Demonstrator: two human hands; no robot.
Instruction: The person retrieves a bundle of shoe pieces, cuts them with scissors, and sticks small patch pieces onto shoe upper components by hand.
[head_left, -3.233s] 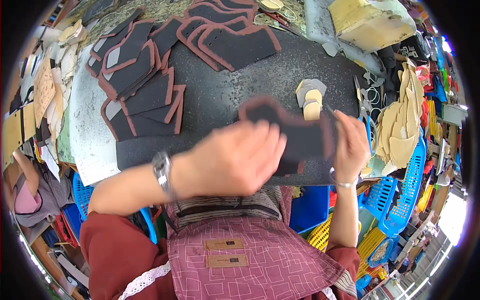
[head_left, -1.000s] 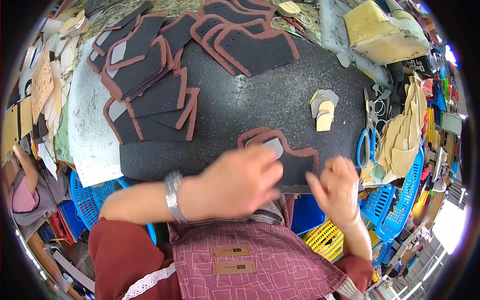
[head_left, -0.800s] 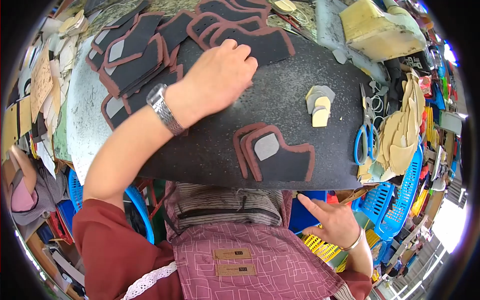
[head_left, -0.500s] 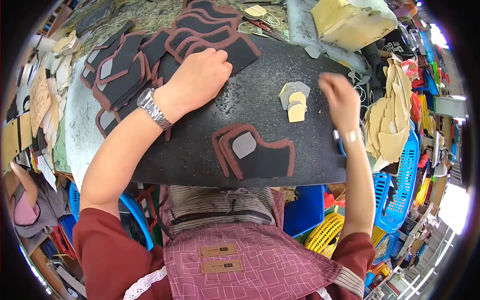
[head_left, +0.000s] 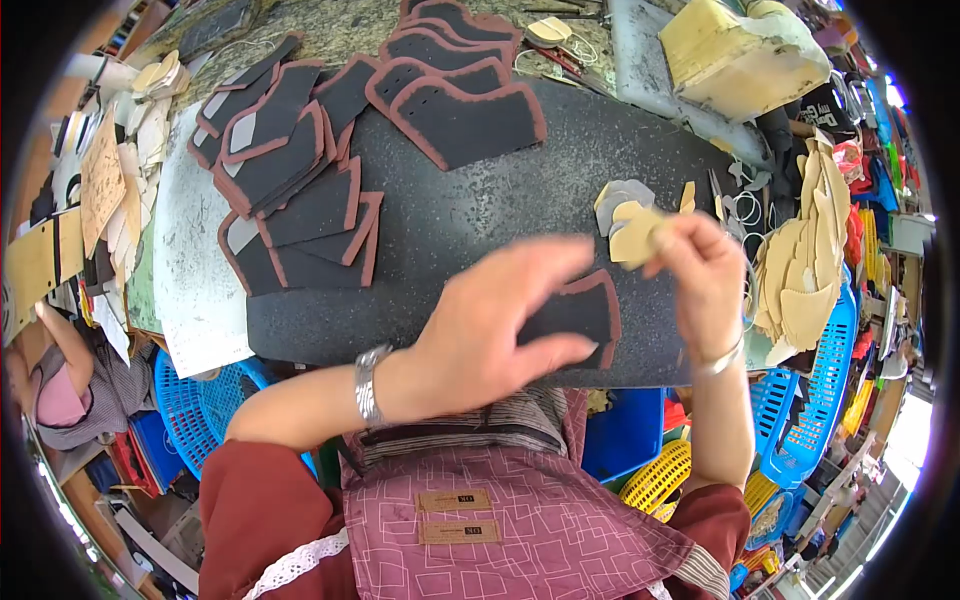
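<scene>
My left hand (head_left: 500, 315), slightly blurred, is open with thumb and fingers spread. It hovers over a dark cut piece with a reddish-brown edge (head_left: 585, 318), hiding most of it, including the grey patch seen there earlier. My right hand (head_left: 705, 285) has its fingertips pinched on the edge of a cream patch (head_left: 634, 243). That patch overlaps a small group of grey patches (head_left: 622, 192). A separate narrow cream scrap (head_left: 688, 197) lies just beyond the right hand.
Stacked dark pieces with brown edges (head_left: 465, 125) lie at the far side. More piled pieces (head_left: 290, 190), some with grey patches, sit at left. Tan sheets (head_left: 797, 270) and a foam block (head_left: 740, 60) stand at right. Blue baskets (head_left: 200, 395) are below the table edge.
My left hand has left the far stack and come down toward the near dark piece. My right hand has moved down to the small patches and pinched a cream one. The view has shifted slightly.
</scene>
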